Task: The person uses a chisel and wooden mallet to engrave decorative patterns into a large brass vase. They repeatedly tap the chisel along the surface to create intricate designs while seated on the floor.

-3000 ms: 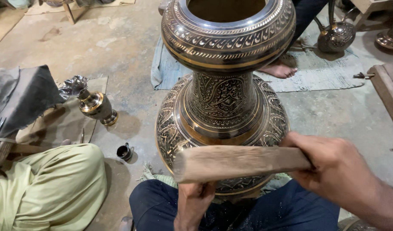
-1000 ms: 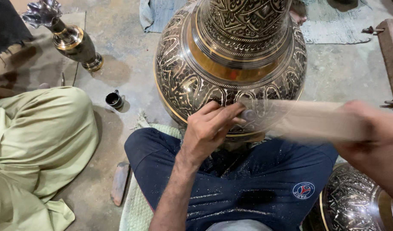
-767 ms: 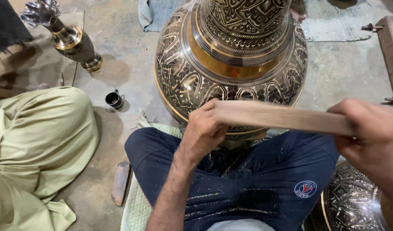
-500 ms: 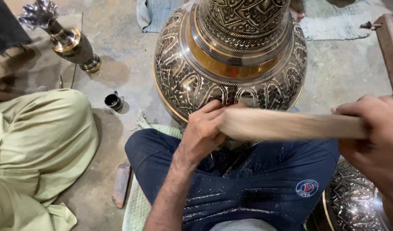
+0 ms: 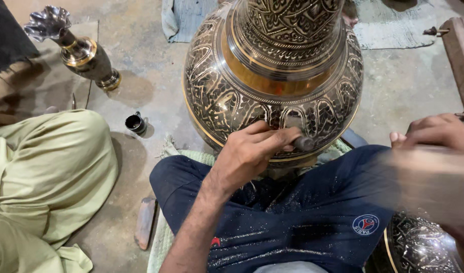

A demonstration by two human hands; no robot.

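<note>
Left hand (image 5: 252, 151) mid-frame pinching a small punch (image 5: 302, 143) against the big engraved vase (image 5: 272, 81); right hand (image 5: 434, 139) far right, blurred, gripping a wooden stick (image 5: 429, 177).

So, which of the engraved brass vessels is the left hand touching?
The large round-bellied engraved brass vase in the middle; the left hand rests against its belly, while the small fluted-mouth brass vase lies untouched.

The left hand (image 5: 249, 154) presses a small punch (image 5: 303, 143) against the engraved brass vase (image 5: 272, 86); the right hand (image 5: 434, 134) is blurred.
</note>
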